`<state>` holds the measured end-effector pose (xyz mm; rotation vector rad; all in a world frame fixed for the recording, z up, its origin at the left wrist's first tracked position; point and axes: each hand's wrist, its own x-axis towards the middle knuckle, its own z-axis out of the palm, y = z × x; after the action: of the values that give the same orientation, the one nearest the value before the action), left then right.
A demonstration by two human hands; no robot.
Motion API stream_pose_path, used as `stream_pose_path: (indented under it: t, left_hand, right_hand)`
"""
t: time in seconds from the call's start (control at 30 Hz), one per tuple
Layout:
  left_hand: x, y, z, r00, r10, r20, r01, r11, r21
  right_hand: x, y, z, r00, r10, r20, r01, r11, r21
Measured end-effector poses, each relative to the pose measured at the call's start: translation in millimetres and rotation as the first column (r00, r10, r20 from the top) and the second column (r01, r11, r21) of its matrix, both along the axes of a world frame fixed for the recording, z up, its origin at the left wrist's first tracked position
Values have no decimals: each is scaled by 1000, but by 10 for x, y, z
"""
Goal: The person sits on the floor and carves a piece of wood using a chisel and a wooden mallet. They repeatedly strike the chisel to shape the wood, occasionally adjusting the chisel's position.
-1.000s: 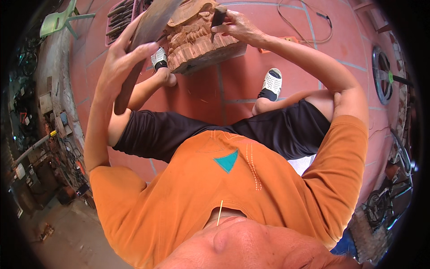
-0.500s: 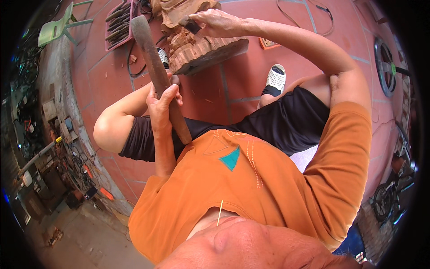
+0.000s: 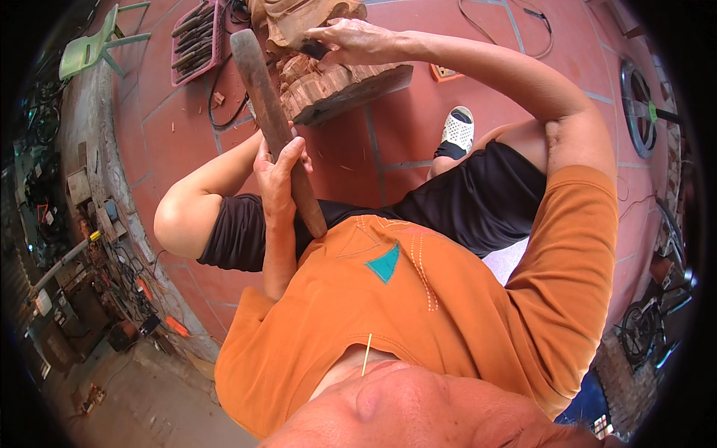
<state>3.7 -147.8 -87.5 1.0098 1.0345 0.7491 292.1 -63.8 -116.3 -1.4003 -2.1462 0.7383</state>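
My left hand [image 3: 281, 176] is wrapped round a long brown wooden club [image 3: 263, 89], its broader end pointing away from me and its narrow end near my shirt. Beyond it, my right hand [image 3: 354, 40] reaches across to a reddish-brown wood carving [image 3: 302, 21]. The fingers there are closed on a small dark block-shaped thing [image 3: 315, 49], whose kind I cannot make out, against or just over the carving. Rough, chipped wood forms the carving's base [image 3: 343, 86], tilted on the tiles.
A pink basket [image 3: 216, 46] of chisel-like tools stands at the far left, beside a green chair [image 3: 84, 51]. Cables and wood chips lie on the red tiled floor [image 3: 343, 160]. A wheel-like object [image 3: 641, 112] is at the right; clutter lines the left edge.
The club and my left hand have shifted slightly right and toward me. My right hand and the dark thing have moved slightly left and nearer.
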Motion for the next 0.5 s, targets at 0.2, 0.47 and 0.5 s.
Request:
stream_pose_path:
  t: [0.2, 0.47, 0.5]
  left_hand:
    - [79, 26, 51, 995, 59, 75, -67, 992, 107]
    - [262, 45, -4, 998, -21, -62, 35, 971, 237]
    - [237, 44, -2, 997, -37, -69, 50, 979, 200]
  right_hand:
    - [-47, -1, -14, 998, 55, 10, -55, 998, 25]
    - [-76, 13, -110, 998, 66, -8, -65, 990, 127]
    - [-96, 7, -184, 998, 70, 0, -69, 980, 188]
